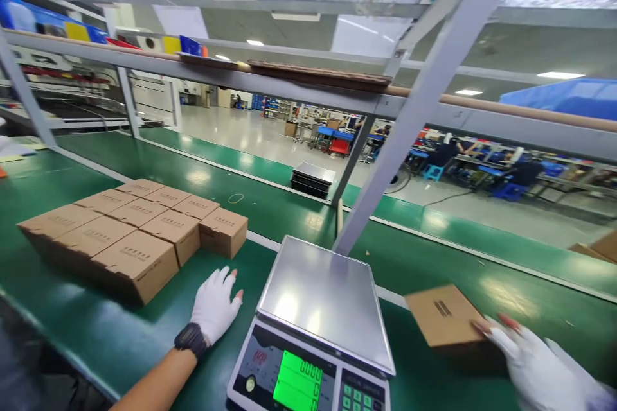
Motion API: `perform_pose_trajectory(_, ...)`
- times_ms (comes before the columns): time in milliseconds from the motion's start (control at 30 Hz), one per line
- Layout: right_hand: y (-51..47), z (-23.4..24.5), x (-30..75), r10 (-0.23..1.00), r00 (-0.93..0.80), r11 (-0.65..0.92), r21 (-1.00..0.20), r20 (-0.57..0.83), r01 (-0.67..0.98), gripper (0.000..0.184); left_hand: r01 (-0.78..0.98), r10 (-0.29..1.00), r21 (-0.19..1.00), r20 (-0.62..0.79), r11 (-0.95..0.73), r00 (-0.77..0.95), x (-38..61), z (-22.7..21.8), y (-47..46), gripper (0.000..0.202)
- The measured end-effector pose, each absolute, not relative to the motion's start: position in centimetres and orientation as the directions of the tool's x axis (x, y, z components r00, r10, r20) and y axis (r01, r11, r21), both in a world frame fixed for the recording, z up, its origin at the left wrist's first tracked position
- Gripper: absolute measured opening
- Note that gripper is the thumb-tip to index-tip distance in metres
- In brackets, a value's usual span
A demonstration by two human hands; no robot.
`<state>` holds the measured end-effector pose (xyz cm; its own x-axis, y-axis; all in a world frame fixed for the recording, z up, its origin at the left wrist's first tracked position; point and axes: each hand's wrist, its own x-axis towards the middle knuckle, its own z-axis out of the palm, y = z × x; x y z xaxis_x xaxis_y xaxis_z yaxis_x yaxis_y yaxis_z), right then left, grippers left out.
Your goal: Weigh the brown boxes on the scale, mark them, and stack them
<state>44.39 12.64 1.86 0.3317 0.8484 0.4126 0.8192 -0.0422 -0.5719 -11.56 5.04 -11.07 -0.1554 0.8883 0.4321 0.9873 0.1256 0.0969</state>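
At the far left of your green bench (110, 340) sits a tight block of small brown cartons (130, 231), each with a short line of dark print on its lid that is too small to read. One more carton (223, 231) stands at the block's right end, touching it.

Your left hand (214, 308), in a white glove with bare fingertips and a dark watch (191, 338) at the wrist, lies flat on the bench with fingers spread, holding nothing, between the cartons and the scale.

The scale (315, 327) is in front of you; its steel pan (321, 292) is bare. The green display (297, 384) shows zeros, and a smaller red readout to its left is too blurred to read.

To the right, your right hand (530, 366), gloved the same way, has its fingers closed over the near edge of a single brown carton (443, 318), which rests on the bench just right of the scale. Its lid carries a dark printed mark that you cannot read here.

Beyond, a stack of dark trays (312, 180) sits on the far green belt (434, 221).
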Motion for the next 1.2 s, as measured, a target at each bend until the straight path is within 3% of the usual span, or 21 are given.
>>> perform_pose_trajectory(67,10.8,4.2,39.6,0.896,0.365,-0.076,-0.724,0.251,0.686,0.088,0.985,0.918,0.105,0.36,0.139,-0.168,-11.7,-13.2,4.5,0.053)
perform_pose_trajectory(100,10.1,5.3,36.7,0.916,0.29,-0.043,-0.653,0.275,0.756,0.086,0.985,0.923,0.101,0.345,0.142,-0.169,-11.9,-13.9,4.6,0.054)
perform_pose_trajectory(200,8.3,8.0,28.9,0.891,-0.114,0.312,-0.411,0.439,0.857,0.076,0.987,0.923,0.083,0.349,0.14,-0.161,-12.3,-14.4,4.8,0.057)
perform_pose_trajectory(267,7.6,8.7,26.2,0.897,-0.2,0.376,-0.442,0.393,0.815,0.078,0.987,0.918,0.082,0.364,0.136,-0.157,-12.5,-14.1,4.7,0.058)
perform_pose_trajectory(400,8.9,4.9,27.5,0.941,0.085,0.208,-0.758,0.328,0.618,0.061,0.991,0.91,0.09,0.393,0.102,-0.129,-12.7,-13.7,3.9,0.057)
perform_pose_trajectory(500,10.2,-2.2,30.5,0.962,0.265,-0.033,-0.94,0.062,0.339,0.064,0.993,0.905,0.088,0.41,0.08,-0.11,-12.7,-13.3,3.5,0.056)
perform_pose_trajectory(600,8.9,-8.8,32.1,0.936,0.329,-0.214,-0.943,-0.123,0.257,0.069,0.994,0.905,0.084,0.412,0.075,-0.104,-12.8,-13.0,3.4,0.055)
perform_pose_trajectory(733,5.1,-12.2,31.8,0.923,0.385,-0.223,-0.856,-0.031,0.466,0.065,0.991,0.92,0.101,0.374,0.085,-0.117,-12.9,-12.7,3.5,0.055)
perform_pose_trajectory(900,4.2,-11.6,31.2,0.898,0.409,-0.357,-0.814,-0.163,0.458,0.075,0.96,0.925,0.252,0.322,0.124,-0.204,-12.1,-12.6,2.8,0.059)
perform_pose_trajectory(1067,6.1,-9.4,31.8,0.946,0.311,-0.245,-0.839,-0.096,0.486,0.06,0.749,0.915,0.626,0.137,0.218,-0.381,-10.1,-11.7,1.0,0.066)
perform_pose_trajectory(1133,6.9,-7.5,32.0,0.957,0.279,-0.196,-0.884,-0.078,0.425,0.062,0.655,0.904,0.708,0.055,0.264,-0.424,-9.5,-10.4,0.4,0.067)
perform_pose_trajectory(1200,7.6,-4.8,31.8,0.966,0.253,-0.14,-0.92,-0.046,0.367,0.065,0.611,0.889,0.748,0.062,0.26,-0.454,-8.9,-8.3,0.1,0.065)
